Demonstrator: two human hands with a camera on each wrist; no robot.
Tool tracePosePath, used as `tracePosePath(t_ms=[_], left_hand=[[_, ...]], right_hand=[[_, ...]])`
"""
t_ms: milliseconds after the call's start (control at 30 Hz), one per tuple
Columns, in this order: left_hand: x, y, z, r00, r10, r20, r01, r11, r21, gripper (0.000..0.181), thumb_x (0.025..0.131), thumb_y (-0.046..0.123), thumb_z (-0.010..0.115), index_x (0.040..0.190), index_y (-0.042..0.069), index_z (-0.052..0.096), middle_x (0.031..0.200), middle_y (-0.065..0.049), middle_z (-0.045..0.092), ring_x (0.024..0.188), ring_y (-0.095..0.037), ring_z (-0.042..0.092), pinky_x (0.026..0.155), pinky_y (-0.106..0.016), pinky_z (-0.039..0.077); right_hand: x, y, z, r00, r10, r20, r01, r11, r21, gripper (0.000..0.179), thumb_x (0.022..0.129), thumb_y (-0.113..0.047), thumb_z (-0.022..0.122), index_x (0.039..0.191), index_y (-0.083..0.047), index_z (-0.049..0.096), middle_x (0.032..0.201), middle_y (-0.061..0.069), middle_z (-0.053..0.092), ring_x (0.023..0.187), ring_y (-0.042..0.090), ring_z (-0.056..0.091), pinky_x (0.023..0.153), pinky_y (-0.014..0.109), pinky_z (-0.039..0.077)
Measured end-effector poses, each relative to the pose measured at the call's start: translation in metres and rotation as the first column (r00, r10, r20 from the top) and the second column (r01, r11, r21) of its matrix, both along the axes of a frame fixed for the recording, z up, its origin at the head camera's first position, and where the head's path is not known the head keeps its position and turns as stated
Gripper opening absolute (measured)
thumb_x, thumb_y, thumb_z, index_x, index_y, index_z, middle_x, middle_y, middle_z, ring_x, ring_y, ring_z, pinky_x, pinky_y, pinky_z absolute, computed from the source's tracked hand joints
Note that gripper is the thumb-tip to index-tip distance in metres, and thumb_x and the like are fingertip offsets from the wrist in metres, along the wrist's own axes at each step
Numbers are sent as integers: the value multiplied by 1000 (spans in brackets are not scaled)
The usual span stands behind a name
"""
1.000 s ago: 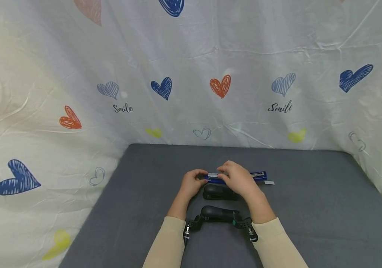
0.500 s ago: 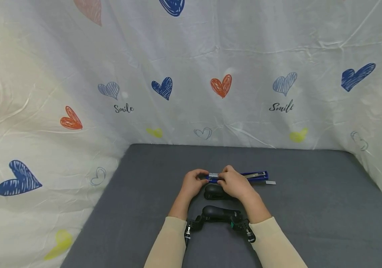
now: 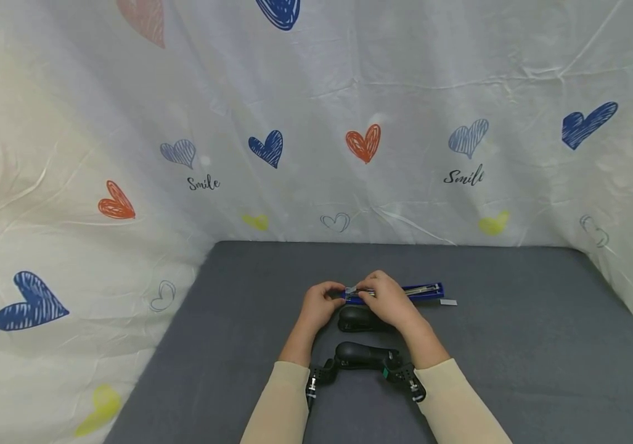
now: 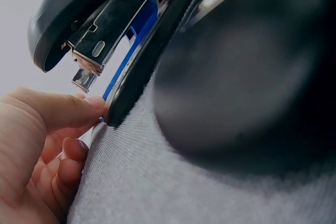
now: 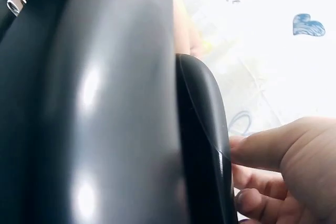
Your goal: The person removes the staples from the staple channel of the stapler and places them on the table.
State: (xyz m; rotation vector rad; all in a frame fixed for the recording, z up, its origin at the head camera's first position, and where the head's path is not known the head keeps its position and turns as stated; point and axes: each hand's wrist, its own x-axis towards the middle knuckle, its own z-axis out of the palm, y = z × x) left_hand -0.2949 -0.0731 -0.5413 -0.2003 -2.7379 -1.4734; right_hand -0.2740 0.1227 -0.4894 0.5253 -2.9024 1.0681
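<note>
A long blue stapler [image 3: 424, 290] lies opened lengthwise, its metal channel showing at the right. My left hand [image 3: 318, 304] pinches its left end between thumb and fingers; in the left wrist view that thumb presses near a blue edge [image 4: 122, 69]. My right hand [image 3: 389, 300] has thumb and forefinger together on a small silvery strip [image 3: 351, 290], tilted above the blue stapler's left part. The right hand covers the stapler's middle. In the right wrist view, black casings hide what the right fingertips hold.
Nearer me lies a black stapler [image 3: 362, 319], its metal front [image 4: 100, 45] large in the left wrist view. Another black rounded body [image 3: 365, 354] stands between my wrists. A thin pale strip [image 3: 448, 302] lies on the grey tabletop [image 3: 521, 320] at the blue stapler's right end.
My right hand has shifted left and lower along the blue stapler. The silvery strip, level before, now sits tilted. My left hand keeps its place at the left end.
</note>
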Motion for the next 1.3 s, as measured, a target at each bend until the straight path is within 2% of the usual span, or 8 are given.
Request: tracePosePath(t_ms=[133, 267, 333, 567, 700, 833, 1000, 1300], left_hand=[[0, 0, -1, 1000, 0, -4, 0, 1000, 6, 26, 89, 8, 81, 114, 15, 78, 61, 1, 53, 48, -11, 42, 46, -27, 35], [0, 0, -2, 1000, 0, -5, 0, 1000, 5, 26, 89, 8, 81, 114, 15, 78, 61, 2, 53, 48, -10, 41, 46, -26, 34], [0, 0, -2, 1000, -1, -6, 1, 1000, 4, 26, 89, 8, 81, 115, 14, 78, 61, 2, 53, 47, -10, 41, 46, -26, 34], [-1, 0, -1, 1000, -4, -25, 4, 1000, 1, 27, 88, 7, 81, 114, 13, 78, 58, 2, 52, 46, -10, 40, 45, -27, 34], [-1, 0, -1, 1000, -6, -25, 6, 1000, 2, 27, 88, 8, 81, 114, 14, 78, 58, 2, 52, 47, -10, 41, 45, -26, 34], [-1, 0, 0, 1000, -10, -26, 10, 1000, 2, 27, 89, 7, 81, 114, 13, 78, 58, 2, 51, 47, -10, 41, 45, -26, 34], [-1, 0, 1, 999, -8, -38, 8, 1000, 15, 27, 87, 5, 81, 113, 11, 78, 60, 2, 51, 47, -10, 41, 46, -26, 34], [0, 1, -2, 1000, 17, -26, -17, 1000, 3, 26, 86, 5, 82, 111, 13, 79, 64, 2, 53, 51, -11, 43, 48, -27, 35]], right_hand=[[-2, -3, -2, 999, -22, 29, 24, 998, -62, 22, 100, -12, 68, 120, -6, 75, 115, 9, 69, 101, 27, 67, 85, 46, 54], [-2, -6, -4, 993, -43, 106, 59, 986, -156, 25, 101, -11, 67, 125, -4, 70, 114, 8, 71, 91, 22, 68, 78, 42, 55], [-2, -7, -5, 992, -42, 117, 62, 982, -177, 28, 101, -11, 67, 128, -4, 68, 113, 8, 71, 88, 20, 67, 76, 40, 55], [-2, -9, -8, 995, -69, 79, 84, 974, -208, 30, 100, -10, 68, 129, -3, 71, 120, 13, 72, 90, 22, 69, 70, 37, 53], [-1, -10, -8, 988, -129, 86, 148, 951, -272, 27, 99, -12, 70, 124, -4, 74, 116, 12, 74, 87, 23, 70, 68, 38, 54], [-2, -9, -7, 981, -183, 63, 194, 920, -341, 24, 95, -12, 75, 118, -3, 77, 106, 10, 76, 88, 24, 72, 73, 41, 56], [-2, -4, 3, 978, -199, 59, 206, 903, -378, 22, 93, -12, 78, 112, -2, 78, 100, 8, 76, 87, 24, 72, 74, 41, 56], [6, 17, 28, 972, -216, 96, 236, 885, -401, 21, 95, -14, 75, 114, -4, 78, 102, 8, 76, 93, 27, 71, 76, 40, 54]])
